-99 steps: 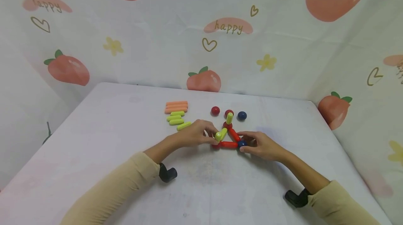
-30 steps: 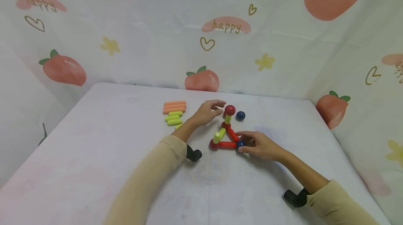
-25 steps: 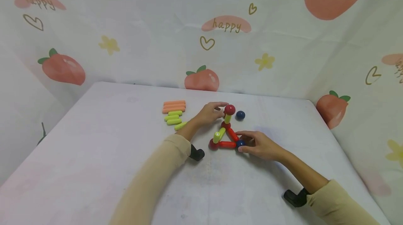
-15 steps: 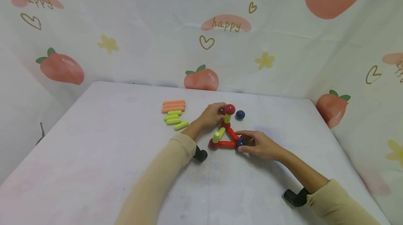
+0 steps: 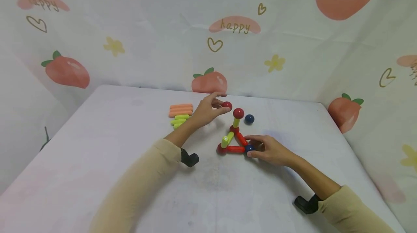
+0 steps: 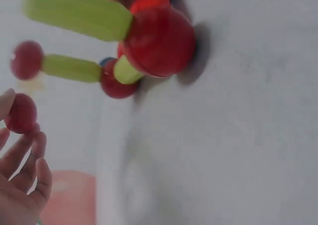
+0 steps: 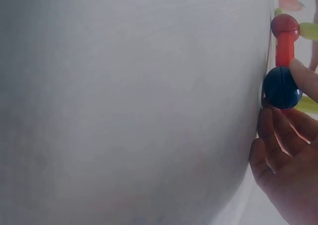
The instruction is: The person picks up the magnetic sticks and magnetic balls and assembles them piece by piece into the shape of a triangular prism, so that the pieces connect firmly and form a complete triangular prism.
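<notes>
My left hand pinches a red ball between thumb and fingers, raised above the table; the left wrist view shows the same red ball at the fingertips. A triangle of rods and balls lies on the table: two red rods, a yellow-green rod and balls at the corners. From its back corner rises a yellow-green rod topped by a red ball. Another upright yellow-green rod stands bare-ended on the front-left red ball. My right hand grips the blue corner ball.
A loose blue ball lies behind the triangle. To the left are several orange rods in a stack, with yellow-green rods beside them, partly hidden by my left arm. A patterned cloth hangs behind the table.
A red ball was put on the back upright rod. My left hand then took the other loose red ball from behind it and lifted it leftward. The right hand stayed on the blue ball.
</notes>
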Motion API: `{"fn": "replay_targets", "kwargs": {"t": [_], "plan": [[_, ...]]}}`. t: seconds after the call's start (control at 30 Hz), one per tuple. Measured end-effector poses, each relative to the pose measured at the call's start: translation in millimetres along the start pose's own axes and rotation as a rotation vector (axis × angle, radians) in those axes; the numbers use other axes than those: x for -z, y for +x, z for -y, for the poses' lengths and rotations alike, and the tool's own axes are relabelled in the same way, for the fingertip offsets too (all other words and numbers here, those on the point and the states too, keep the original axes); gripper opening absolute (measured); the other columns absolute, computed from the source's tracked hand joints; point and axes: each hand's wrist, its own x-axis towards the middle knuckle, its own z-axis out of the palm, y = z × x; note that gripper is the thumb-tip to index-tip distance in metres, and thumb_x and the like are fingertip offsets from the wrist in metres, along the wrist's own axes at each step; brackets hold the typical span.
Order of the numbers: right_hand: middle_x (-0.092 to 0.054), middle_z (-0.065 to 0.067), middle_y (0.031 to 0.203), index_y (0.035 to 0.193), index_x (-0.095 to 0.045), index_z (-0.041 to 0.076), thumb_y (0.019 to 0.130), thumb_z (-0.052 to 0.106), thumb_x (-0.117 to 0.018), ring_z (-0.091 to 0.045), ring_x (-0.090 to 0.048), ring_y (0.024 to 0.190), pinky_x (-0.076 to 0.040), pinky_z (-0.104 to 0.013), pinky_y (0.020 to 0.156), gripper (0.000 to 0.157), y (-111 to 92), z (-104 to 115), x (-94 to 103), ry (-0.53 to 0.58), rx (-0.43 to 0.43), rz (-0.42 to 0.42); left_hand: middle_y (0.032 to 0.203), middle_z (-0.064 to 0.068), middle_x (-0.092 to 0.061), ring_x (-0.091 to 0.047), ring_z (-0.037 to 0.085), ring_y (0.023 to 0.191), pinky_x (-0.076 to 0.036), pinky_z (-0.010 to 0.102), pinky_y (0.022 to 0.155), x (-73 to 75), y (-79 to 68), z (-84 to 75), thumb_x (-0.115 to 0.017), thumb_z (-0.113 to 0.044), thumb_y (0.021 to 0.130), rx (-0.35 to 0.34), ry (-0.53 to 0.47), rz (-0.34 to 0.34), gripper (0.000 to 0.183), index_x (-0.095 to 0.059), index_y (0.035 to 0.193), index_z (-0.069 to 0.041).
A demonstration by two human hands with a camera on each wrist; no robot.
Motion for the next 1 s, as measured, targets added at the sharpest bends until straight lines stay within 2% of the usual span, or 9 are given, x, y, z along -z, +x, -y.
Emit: {"fn": "replay_targets", "kwargs": {"t": [0.17,0.33,0.43,0.53,0.63,0.87,1.0], "plan": [[-0.068,-0.008,0.116,0.14,-0.053,0.0,0.091,0.025,-0.074,-0.021,-0.06,0.099,-0.054,-0.027,0.081,0.059,1,0,-0.1,-0.004,0.007,0.001,0.113,0.005,-0.071,-0.065,0.018,0.102,-0.055,0.034,0.087,13.4,-21.0,-14.9,-0.075,-0.022,0.09,-0.082,-0.019,0.05,0.05,-0.055,0.135,-0.012],[-0.068,-0.01,0.117,0.14,-0.053,-0.001,0.09,0.024,-0.074,-0.02,-0.06,0.097,-0.054,-0.026,0.079,0.059,0,-1,-0.5,0.003,0.01,-0.002,0.107,0.0,-0.072,-0.066,0.014,0.097,-0.055,0.035,0.078,19.7,-41.3,-22.8,-0.077,-0.019,0.086,-0.175,-0.045,0.216,0.052,-0.056,0.133,-0.011],[-0.067,-0.011,0.119,0.139,-0.053,-0.002,0.09,0.024,-0.074,-0.021,-0.061,0.098,-0.054,-0.026,0.08,0.059,0,-1,-1.1,0.006,0.014,-0.006,0.107,-0.003,-0.073,-0.065,0.011,0.099,-0.055,0.035,0.08,19.5,-49.5,-24.7,-0.078,-0.02,0.085,-0.197,-0.022,0.317,0.052,-0.057,0.132,-0.012],[-0.067,-0.012,0.12,0.139,-0.054,-0.001,0.09,0.023,-0.074,-0.021,-0.062,0.1,-0.054,-0.027,0.082,0.059,-1,0,-1.6,0.005,0.013,-0.009,0.108,-0.004,-0.073,-0.064,0.01,0.099,-0.054,0.034,0.081,17.6,-53.3,-23.5,-0.079,-0.021,0.085,-0.205,0.008,0.378,0.052,-0.057,0.131,-0.011],[-0.067,-0.011,0.119,0.14,-0.054,0.0,0.091,0.024,-0.074,-0.021,-0.062,0.1,-0.054,-0.027,0.082,0.059,-1,0,-2.0,0.001,0.008,-0.011,0.108,-0.004,-0.073,-0.064,0.01,0.098,-0.055,0.033,0.081,16.5,-54.0,-21.4,-0.079,-0.02,0.085,-0.212,0.027,0.394,0.052,-0.058,0.131,-0.009],[-0.067,-0.011,0.12,0.14,-0.053,0.0,0.091,0.025,-0.074,-0.022,-0.061,0.102,-0.054,-0.028,0.083,0.059,-1,-1,-1.6,0.001,-0.002,-0.01,0.111,-0.001,-0.071,-0.065,0.01,0.1,-0.056,0.032,0.081,18.2,-53.5,-19.7,-0.077,-0.018,0.088,-0.232,0.031,0.368,0.043,-0.062,0.126,-0.008],[-0.067,-0.01,0.119,0.14,-0.053,0.0,0.091,0.025,-0.074,-0.022,-0.061,0.102,-0.054,-0.028,0.083,0.059,-2,-1,-1.1,0.006,0.002,-0.007,0.113,0.0,-0.071,-0.064,0.011,0.101,-0.057,0.031,0.081,18.5,-54.0,-18.6,-0.077,-0.016,0.087,-0.234,0.01,0.376,0.041,-0.064,0.125,-0.005]]}}
